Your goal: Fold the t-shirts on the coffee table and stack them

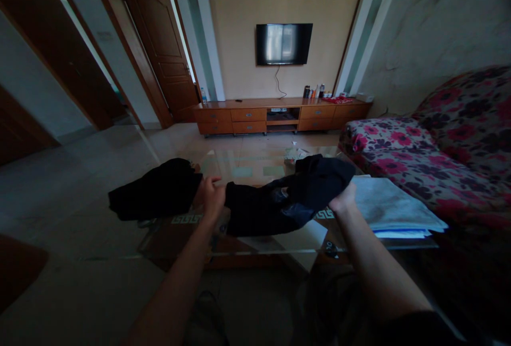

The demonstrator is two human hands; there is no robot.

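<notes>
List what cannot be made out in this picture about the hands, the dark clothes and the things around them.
All in the head view:
- right hand: fingers hidden under the dark garment.
- left hand: grip hidden by its own back.
- dark garment: type lost in bunched folds and dim light.
- dark heap: shapeless in the dimness.
- bottles on the cabinet: too small to read.
- folded stack: lower layers covered by the top one.
</notes>
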